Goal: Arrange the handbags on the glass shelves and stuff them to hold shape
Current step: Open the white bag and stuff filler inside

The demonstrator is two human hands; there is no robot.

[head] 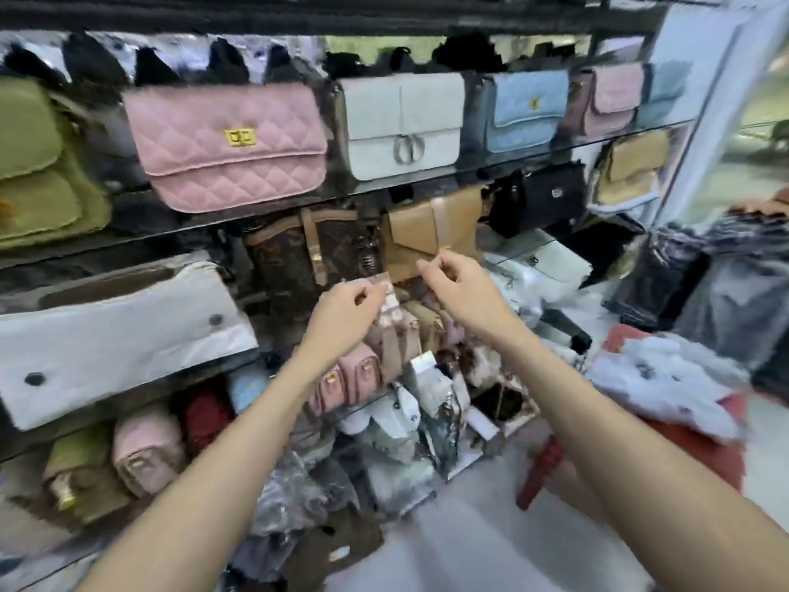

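Both arms reach toward the middle glass shelf (533, 243). My left hand (348, 299) pinches the top of a small pink checkered bag (390, 318) that stands among other small bags. My right hand (452, 279) has curled fingers at the lower flap of a tan handbag (431, 230) and seems to pinch its edge; blur hides the contact. A brown monogram bag (299, 262) stands left of the tan one. On the upper shelf sit a pink quilted bag (226, 147), a white bag (403, 126) and a light blue bag (529, 111).
An olive bag (38, 164) and a large white bag (115, 335) fill the left side. Small pink bags (348, 380), plastic-wrapped bags and wrapping crowd the lower shelf and floor. A red stool (555, 467) with a pile of bags stands at right. A black bag (550, 198) sits behind.
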